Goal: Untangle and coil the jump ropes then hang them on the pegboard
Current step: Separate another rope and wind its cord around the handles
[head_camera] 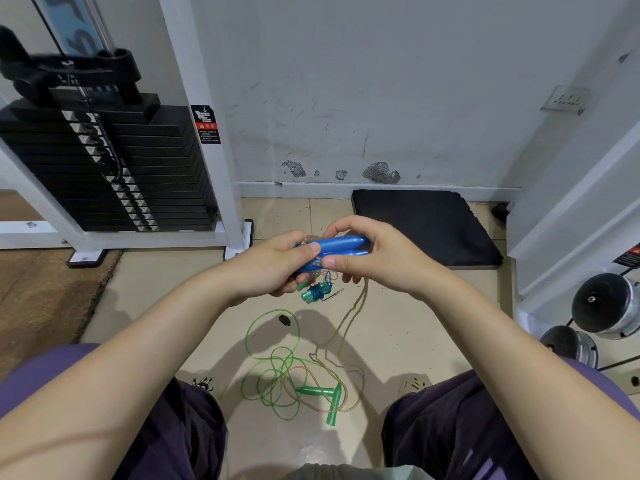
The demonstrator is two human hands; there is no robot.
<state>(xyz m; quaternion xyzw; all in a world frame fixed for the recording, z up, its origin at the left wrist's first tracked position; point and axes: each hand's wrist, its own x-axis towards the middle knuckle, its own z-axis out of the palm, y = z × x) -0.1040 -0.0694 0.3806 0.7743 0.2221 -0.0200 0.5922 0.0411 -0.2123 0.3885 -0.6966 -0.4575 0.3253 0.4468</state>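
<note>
The person sits low with both hands held out over the floor. The left hand (277, 263) and the right hand (367, 254) are both wrapped around two blue handles (332, 249) that lie side by side. The fingers are closed tight on them from each end. A thin orange rope (349, 320) hangs from the handles and drops down to the floor. Just under the hands lies a small wound-up blue rope (316, 293) with see-through green ends. Closer to the person's knees, a green rope (273, 355) lies in loose messy loops on the tan floor (166, 289), and its two green handles (329, 396) rest on top of the orange rope there. A black mat (422, 226) sits by the wall. A stack of black weights (104, 168) stands to the left.
</note>
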